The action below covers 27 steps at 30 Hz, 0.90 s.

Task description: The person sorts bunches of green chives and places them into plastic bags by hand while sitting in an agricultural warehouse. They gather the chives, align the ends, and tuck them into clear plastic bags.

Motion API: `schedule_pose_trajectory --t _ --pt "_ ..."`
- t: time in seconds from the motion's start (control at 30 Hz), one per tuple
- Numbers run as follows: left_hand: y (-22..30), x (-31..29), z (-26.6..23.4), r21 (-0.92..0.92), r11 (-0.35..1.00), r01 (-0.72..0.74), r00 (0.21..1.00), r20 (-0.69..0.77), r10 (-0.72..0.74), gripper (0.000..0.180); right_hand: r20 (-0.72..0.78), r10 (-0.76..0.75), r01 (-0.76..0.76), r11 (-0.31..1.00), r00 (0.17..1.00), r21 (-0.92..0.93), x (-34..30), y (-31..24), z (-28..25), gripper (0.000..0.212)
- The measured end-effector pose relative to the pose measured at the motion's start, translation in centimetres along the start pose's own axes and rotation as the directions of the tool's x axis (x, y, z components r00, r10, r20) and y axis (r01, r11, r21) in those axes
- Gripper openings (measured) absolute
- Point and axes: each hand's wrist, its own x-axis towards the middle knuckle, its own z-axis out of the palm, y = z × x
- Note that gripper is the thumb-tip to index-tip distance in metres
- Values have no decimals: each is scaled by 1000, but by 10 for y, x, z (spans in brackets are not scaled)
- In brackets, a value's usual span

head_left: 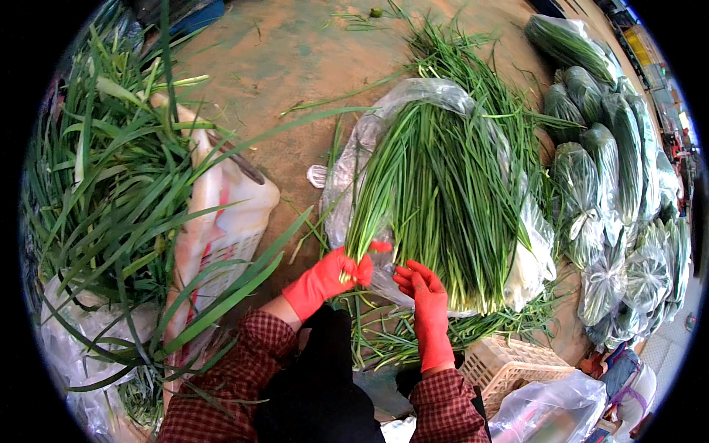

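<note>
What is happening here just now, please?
A person's red-gloved left hand holds a small bunch of green stalks near its pale ends. The right hand, also gloved, is half-curled close to a larger bunch, which lies on a clear plastic bag. Leafy greens hang over a white crate at left; filled bags are piled at right.

The red gloves (430, 314) look like smooth rubber with a soft sheen, the sleeves (447, 406) like matt woven cloth. The film (347, 193) around the smooth, faintly glossy green leaves (452, 199) is thin, crinkled, shiny clear plastic; white crate (247, 193) and beige basket (491, 367) look hard plastic, the floor (292, 55) matt and rough
</note>
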Motion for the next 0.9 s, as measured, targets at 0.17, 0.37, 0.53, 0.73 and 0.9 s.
schedule_pose_trajectory --t 0.17,0.37,0.53,0.73,0.9 --pt "-14 -41 -2 -573 812 114 991 118 -56 73 109 126 -134 989 986 65 3 24 27 30" --pt "-6 -51 -14 -459 888 18 976 -185 -116 57 14 96 -94 993 995 -76 5 42 40 31" --pt "-8 -45 -14 208 957 202 861 -503 -72 37 71 60 -52 993 996 -104 2 52 47 37" --pt "-9 -54 0 589 803 -89 995 9 104 25 177 120 -156 967 977 203 1 36 58 63" --pt "-17 -65 7 423 906 18 999 -53 5 28 25 182 -181 983 983 -17 18 26 80 57"
